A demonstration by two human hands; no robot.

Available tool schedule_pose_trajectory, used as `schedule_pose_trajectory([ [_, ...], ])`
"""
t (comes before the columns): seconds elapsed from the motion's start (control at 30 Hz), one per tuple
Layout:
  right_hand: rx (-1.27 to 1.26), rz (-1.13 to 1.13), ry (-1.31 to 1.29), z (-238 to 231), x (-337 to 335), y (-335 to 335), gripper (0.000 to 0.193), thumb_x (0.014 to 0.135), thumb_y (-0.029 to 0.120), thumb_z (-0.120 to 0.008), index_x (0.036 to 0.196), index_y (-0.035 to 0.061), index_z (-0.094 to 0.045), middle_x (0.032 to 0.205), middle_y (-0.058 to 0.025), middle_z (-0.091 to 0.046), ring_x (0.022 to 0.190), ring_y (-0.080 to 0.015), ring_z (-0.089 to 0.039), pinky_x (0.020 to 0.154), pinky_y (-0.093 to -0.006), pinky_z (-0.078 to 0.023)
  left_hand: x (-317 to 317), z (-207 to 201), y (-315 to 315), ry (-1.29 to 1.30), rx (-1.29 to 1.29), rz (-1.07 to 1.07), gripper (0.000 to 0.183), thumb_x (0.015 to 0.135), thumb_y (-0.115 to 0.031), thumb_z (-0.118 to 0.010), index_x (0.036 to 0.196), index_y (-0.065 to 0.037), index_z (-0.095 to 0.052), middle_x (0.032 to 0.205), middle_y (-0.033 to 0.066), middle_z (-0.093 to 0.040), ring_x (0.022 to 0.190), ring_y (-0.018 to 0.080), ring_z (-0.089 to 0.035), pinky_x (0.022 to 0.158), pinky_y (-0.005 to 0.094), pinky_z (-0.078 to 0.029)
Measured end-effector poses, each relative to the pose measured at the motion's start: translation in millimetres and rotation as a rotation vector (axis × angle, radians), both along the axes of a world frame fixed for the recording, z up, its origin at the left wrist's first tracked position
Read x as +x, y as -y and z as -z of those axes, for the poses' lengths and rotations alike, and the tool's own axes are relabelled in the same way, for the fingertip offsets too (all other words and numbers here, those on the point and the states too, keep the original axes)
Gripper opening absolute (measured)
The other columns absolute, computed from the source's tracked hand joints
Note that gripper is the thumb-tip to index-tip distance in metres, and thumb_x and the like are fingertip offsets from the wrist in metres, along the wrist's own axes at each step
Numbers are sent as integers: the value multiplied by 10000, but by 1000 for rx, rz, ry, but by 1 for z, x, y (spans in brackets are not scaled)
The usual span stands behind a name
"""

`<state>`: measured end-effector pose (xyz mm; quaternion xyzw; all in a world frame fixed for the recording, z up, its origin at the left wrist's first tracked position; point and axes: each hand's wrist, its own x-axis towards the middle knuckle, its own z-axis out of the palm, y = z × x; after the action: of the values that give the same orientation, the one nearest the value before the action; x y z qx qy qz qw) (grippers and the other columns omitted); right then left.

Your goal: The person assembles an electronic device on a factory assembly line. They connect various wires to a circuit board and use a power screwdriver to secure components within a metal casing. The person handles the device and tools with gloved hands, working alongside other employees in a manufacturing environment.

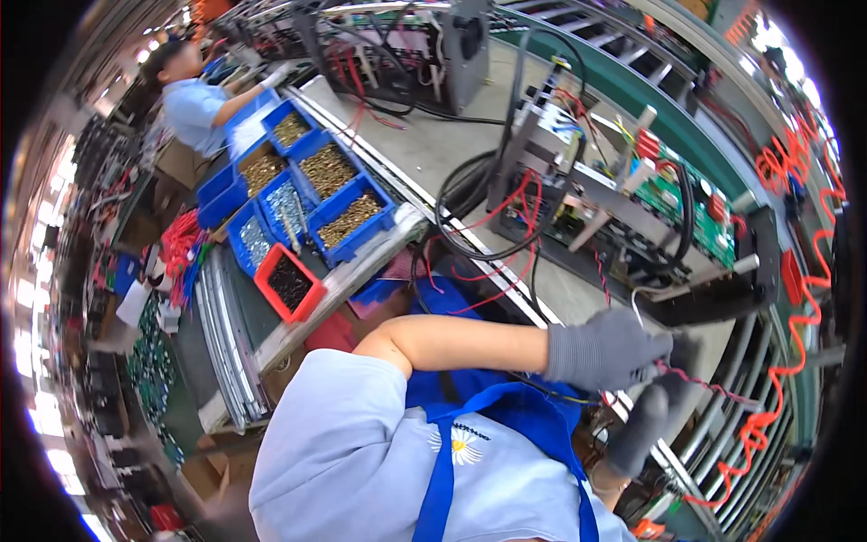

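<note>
- Landmark here: the open metal chassis (623, 194) on the bench, green circuit board (694, 217) on its right side as the worker faces it.
- Worker's left hand (601, 350), grey glove: just off the chassis's near side, fingers bent in, fingertips closed on a twisted pink-and-dark wire (713, 388).
- Right hand (646, 425), also grey-gloved: farther out from the chassis on that same near side, close by the left hand. Motion-blurred; can't tell from here if it's gripping the wire or just next to it.
- Wire: in front of the chassis's near right end; from the left fingertips it runs off rightward, toward the red coiled hose (804, 321).
- That hose hangs to the right of the chassis and loops down past its near end.
- Metal rollers (745, 361): near right of the chassis, below its end.
- Thick black cable (440, 208): looped at the chassis's left side, thin red leads (524, 262) trailing beside it.
- Second dark unit (465, 63): beyond the chassis, to its left.
- Blue bins (375, 237) of small metal parts: well left of the chassis. Red bin (313, 303) of dark bits at their near end.
- Co-worker (191, 108) in light blue: past the bins, far left of the chassis, arms reaching toward the bench.
</note>
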<state>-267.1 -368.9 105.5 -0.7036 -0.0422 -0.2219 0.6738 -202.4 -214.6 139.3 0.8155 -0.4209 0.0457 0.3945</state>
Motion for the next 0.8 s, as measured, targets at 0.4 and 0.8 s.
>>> schedule_pose_trajectory([
  [0.4, -93, -259, -350, -62, 13, -54, 364, 952, 348, -527, 992, 2, -633, 647, -6, -559, 490, -29, -421, 437, -190, -290, -24, 64, -56, -520, -343, 80, 650, 807, -210, -623, 1378, -12, -384, 1250, 169, -512, 1190, 291, -517, 1015, 376, -404],
  [0.8, -593, -587, -384, 46, 41, -105, 214, 881, 157, -576, 928, -35, -659, 740, -148, -650, 660, -193, -626, 630, -333, -475, -56, 118, -126, -338, -177, -642, 190, 884, -211, -618, 1023, -83, -633, 891, 124, -670, 848, 318, -645, 724, 403, -499],
])
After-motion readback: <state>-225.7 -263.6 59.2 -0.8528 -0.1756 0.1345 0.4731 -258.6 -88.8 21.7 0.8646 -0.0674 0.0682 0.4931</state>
